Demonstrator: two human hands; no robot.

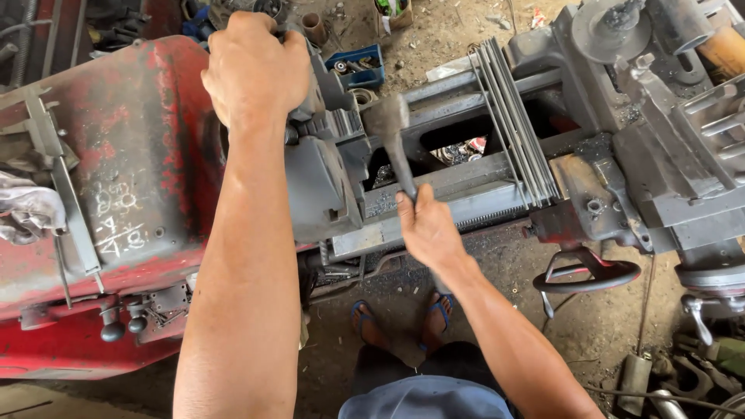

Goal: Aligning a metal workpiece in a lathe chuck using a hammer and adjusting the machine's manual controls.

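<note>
I stand over an old red and grey lathe (140, 155). My left hand (254, 68) is closed over a dark metal part at the lathe's chuck (322, 85), which the hand mostly hides. In my right hand (429, 229) is the handle of a hammer, whose grey head (387, 116) is blurred just right of the chuck, above the lathe bed (466, 194). Several long flat metal bars (512, 124) lie across the bed to the right of the hammer.
The carriage (613, 194) with its handwheel (587, 275) sits right of the bars. A rag (27, 213) lies on the headstock at left. A blue box of small parts (358, 66) rests on the dirt floor beyond. My sandalled feet (403, 318) are below the bed.
</note>
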